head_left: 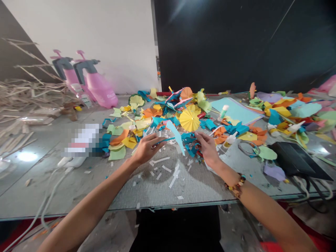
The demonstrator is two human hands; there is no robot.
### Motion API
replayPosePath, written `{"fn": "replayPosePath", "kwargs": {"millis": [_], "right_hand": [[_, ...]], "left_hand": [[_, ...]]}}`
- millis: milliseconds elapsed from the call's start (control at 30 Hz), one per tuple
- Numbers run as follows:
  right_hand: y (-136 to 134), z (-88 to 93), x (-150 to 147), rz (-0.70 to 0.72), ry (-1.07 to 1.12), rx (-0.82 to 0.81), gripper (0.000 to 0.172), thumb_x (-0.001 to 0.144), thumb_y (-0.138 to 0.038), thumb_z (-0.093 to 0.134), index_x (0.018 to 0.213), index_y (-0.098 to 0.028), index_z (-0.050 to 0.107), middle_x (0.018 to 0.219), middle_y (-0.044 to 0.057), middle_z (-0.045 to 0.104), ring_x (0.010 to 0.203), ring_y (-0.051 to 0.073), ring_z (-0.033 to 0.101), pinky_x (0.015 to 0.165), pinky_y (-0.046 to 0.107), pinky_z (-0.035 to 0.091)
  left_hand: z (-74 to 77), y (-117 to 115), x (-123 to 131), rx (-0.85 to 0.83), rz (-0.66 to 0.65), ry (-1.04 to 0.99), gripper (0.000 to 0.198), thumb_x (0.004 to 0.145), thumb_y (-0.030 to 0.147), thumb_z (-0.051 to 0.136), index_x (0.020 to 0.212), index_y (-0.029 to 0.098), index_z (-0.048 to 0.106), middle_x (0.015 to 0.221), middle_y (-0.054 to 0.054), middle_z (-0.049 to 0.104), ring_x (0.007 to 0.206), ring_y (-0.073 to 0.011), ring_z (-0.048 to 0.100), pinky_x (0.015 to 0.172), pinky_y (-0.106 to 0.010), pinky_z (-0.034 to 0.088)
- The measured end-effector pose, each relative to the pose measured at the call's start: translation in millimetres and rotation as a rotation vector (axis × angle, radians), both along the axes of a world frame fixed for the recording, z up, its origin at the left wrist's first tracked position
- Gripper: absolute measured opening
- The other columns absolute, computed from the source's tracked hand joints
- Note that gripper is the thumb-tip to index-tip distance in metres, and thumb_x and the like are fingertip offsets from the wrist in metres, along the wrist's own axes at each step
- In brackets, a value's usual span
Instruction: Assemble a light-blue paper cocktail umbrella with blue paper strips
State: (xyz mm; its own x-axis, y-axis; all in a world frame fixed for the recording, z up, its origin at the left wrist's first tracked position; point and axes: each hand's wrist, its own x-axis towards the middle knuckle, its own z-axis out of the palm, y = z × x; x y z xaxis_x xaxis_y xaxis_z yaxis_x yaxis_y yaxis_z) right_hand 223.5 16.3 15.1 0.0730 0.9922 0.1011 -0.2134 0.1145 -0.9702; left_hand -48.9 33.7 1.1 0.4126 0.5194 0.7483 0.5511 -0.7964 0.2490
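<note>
Well, pink spray bottles [97,89] stand far left of the yellow paper umbrella [189,119]. Below that umbrella, the left hand [148,149] pinches a thin blue paper strip [164,140]. Next, a pale blue paper piece [176,136] hangs down. The right hand [208,148] curls above blue paper scraps [191,148]; I cannot tell if it holds anything.

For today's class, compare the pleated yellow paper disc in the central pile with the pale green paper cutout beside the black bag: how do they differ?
The pleated yellow paper disc has folds radiating from its centre, while the pale green paper cutout looks flat and smooth. The disc is round; the cutout is a leaf-like oval. The disc sits among other paper pieces; the cutout lies apart from them. Both are paper.
</note>
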Motion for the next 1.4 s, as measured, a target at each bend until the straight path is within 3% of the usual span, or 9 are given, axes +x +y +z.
{"fn": "replayPosePath", "kwargs": {"millis": [400,633,1167,1400], "right_hand": [[-0.4,0.4,0.0,-0.036,0.003,-0.034,0.033,0.075,-0.052,0.080,0.091,-0.023,0.079,0.071,-0.001,0.066,0.058,0.011,0.055,0.049,0.023,0.040],[0.3,0.2,0.2,-0.075,-0.020,-0.039,0.037,0.072,-0.054,0.082,0.091,-0.023,0.078,0.074,-0.001,0.068,0.058,0.012,0.056,0.048,0.023,0.040],[2.1,-3.5,2.5,-0.161,-0.182,0.046,0.039,0.076,-0.057,0.077,0.091,-0.022,0.078,0.073,0.000,0.068,0.060,0.014,0.056,0.050,0.025,0.042],[2.8,-1.4,4.7,-0.193,-0.310,0.181,0.037,0.081,-0.056,0.073,0.090,-0.020,0.078,0.078,0.004,0.073,0.066,0.018,0.063,0.060,0.030,0.049]], "left_hand": [[1.3,0.7,-0.8,0.049,-0.024,0.057,0.020,0.097,0.030,0.064,0.112,0.022,0.075,0.076,0.000,0.058,0.069,-0.0110,0.056,0.066,-0.023,0.046],[9.6,-1.9,-3.3,0.117,0.004,0.173,0.024,0.100,0.032,0.060,0.117,0.022,0.073,0.075,0.000,0.059,0.069,-0.0112,0.056,0.067,-0.024,0.045],[14.8,-3.8,-4.4,0.275,0.055,0.330,0.021,0.100,0.030,0.059,0.114,0.021,0.072,0.074,0.001,0.061,0.065,-0.0109,0.056,0.066,-0.025,0.041],[15.4,-5.3,-3.5,0.276,0.069,0.327,0.022,0.101,0.031,0.059,0.117,0.022,0.072,0.075,0.001,0.062,0.067,-0.0107,0.058,0.067,-0.025,0.043]]}}
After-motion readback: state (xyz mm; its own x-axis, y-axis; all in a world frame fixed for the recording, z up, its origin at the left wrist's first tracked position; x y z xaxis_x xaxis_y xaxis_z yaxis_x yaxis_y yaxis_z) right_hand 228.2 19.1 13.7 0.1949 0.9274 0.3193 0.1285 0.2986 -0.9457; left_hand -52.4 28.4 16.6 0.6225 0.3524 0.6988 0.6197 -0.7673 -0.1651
